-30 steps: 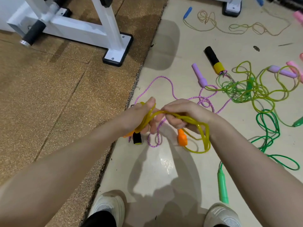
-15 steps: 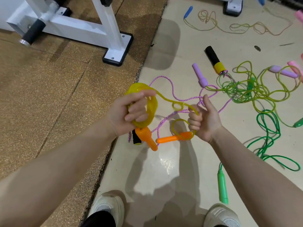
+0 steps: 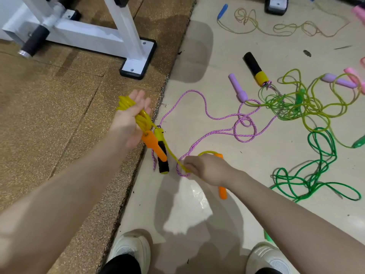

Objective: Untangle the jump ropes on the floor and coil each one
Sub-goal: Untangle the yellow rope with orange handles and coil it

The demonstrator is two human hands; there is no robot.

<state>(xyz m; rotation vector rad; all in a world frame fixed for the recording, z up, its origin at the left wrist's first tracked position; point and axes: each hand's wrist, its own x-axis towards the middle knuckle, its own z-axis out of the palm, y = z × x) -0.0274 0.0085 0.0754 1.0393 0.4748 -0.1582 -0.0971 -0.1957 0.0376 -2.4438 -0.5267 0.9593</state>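
Note:
My left hand (image 3: 129,119) carries the coiled yellow jump rope (image 3: 126,104), which is looped around the hand; the fingers are stretched out. One orange handle (image 3: 155,144) hangs below it. A yellow strand runs down to my right hand (image 3: 205,169), which grips the rope's end. The second orange handle (image 3: 222,191) sticks out below that hand. A pink braided rope (image 3: 215,117) with black-and-yellow handles (image 3: 163,157) lies on the floor under both hands. To the right lies a tangle of yellow-green ropes (image 3: 296,105) and a green rope (image 3: 316,175).
A white machine frame (image 3: 126,36) stands on the brown mat at upper left. A purple handle (image 3: 238,89), a black-and-yellow handle (image 3: 255,69) and pink handles (image 3: 353,76) lie around the tangle. Another thin rope with a blue handle (image 3: 222,10) lies far back. My white shoes (image 3: 130,250) are at the bottom.
My left hand turned and moved up-left with the coil, its fingers straightening. My right hand dropped down and pulled the rope's end taut, the orange handle now pointing down.

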